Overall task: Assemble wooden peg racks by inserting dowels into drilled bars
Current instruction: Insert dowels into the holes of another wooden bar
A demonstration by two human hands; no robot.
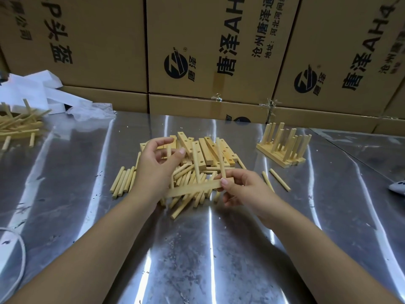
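I count one left hand [153, 165], one right hand [241, 189], one held bar [192, 188], two dowels [221, 156] upright in it, one pinched dowel [169, 152], loose dowels [122, 181] beyond my counting.

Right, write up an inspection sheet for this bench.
Surface: metal table, shiny, wood crumbs scattered.
Job's things: bar with two pegs standing in it; spare bars heaped behind; loose dowels beneath; racks finished, right.
Clutter: white paper, plastic wrap, stick heap, far left.
Grips: left hand pinches a dowel; right hand pinches the bar's end.
Cables: white cord, near-left edge.
Surroundings: printed cartons stacked behind.
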